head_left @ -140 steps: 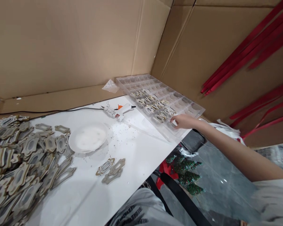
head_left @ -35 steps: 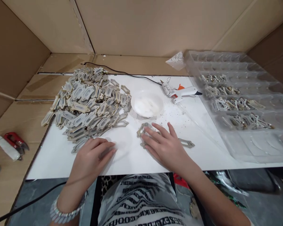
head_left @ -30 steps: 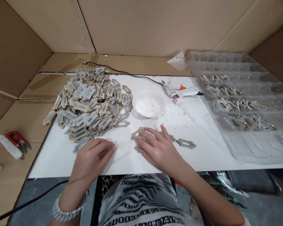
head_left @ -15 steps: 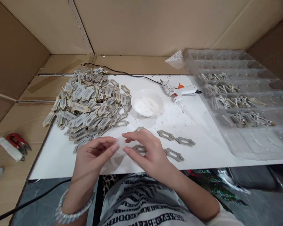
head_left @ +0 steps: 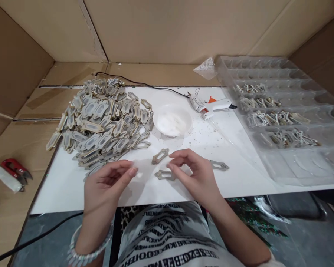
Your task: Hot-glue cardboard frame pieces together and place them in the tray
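My left hand (head_left: 107,185) pinches the edge of a thin, whitish see-through piece (head_left: 141,170), hard to make out against the white board. To its right, my right hand (head_left: 196,174) has thumb and forefinger nearly together; whatever may be between those tips is too small to tell. Between the hands lie two small grey frames with oval openings, one tilted frame (head_left: 160,156) farther off and one level frame (head_left: 163,175) nearer, partly behind my right fingertips. A third frame (head_left: 219,165) shows just beyond my right hand.
A big heap of similar frames (head_left: 100,126) covers the left of the white board (head_left: 52,193). Behind my hands stands a white bowl (head_left: 155,120), with a corded glue gun (head_left: 208,105) beside it. A clear compartment tray (head_left: 284,168) is at right, red snips (head_left: 15,168) far left.
My right hand has drawn away to the right from my left hand, uncovering the two frames between them and covering others. My left hand keeps its pinch. The view has shifted slightly.
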### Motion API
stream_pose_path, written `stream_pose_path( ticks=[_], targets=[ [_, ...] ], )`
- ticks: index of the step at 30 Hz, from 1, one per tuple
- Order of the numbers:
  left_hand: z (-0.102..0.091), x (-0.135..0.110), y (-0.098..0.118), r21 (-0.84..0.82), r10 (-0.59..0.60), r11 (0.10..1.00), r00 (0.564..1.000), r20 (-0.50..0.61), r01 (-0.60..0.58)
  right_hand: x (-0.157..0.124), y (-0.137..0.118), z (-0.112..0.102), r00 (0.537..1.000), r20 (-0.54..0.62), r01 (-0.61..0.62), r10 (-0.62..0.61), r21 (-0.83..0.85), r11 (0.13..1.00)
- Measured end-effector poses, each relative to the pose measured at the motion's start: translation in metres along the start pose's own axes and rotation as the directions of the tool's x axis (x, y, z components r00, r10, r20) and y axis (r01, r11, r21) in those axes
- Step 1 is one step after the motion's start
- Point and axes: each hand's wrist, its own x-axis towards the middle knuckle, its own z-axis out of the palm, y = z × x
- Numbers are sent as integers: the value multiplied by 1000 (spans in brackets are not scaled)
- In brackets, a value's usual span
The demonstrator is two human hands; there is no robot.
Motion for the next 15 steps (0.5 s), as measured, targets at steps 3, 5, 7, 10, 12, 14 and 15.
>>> stream_pose_path(
  ticks=[3,5,7,10,12,14,15],
  targets=[
    [-1,2,-3,9,-13,1000,1000,-27,13,-11,5,-5,995,-6,98,-102,-209,973],
    [0,1,-4,3,-21,1000,1000,7,21,-17,7,-3,988,42,152,-146,-268,951],
    [1,-2,-6,-19,-31,999,997,75,32,-22,9,1,987,69,158,-145,-280,947],
    [3,-6,-9,-63,-48,996,983,177,60,-26,10,6,992,40,124,-117,-299,946],
    [2,-7,-11,-72,-61,994,979,195,77,-27,11,9,995,26,99,-95,-304,947],
    [2,-7,-13,-68,-66,995,983,174,79,-28,11,10,997,25,76,-72,-302,950],
    [2,-6,-13,-65,-65,995,985,159,76,-28,10,11,998,25,64,-59,-301,951]
  ],
)
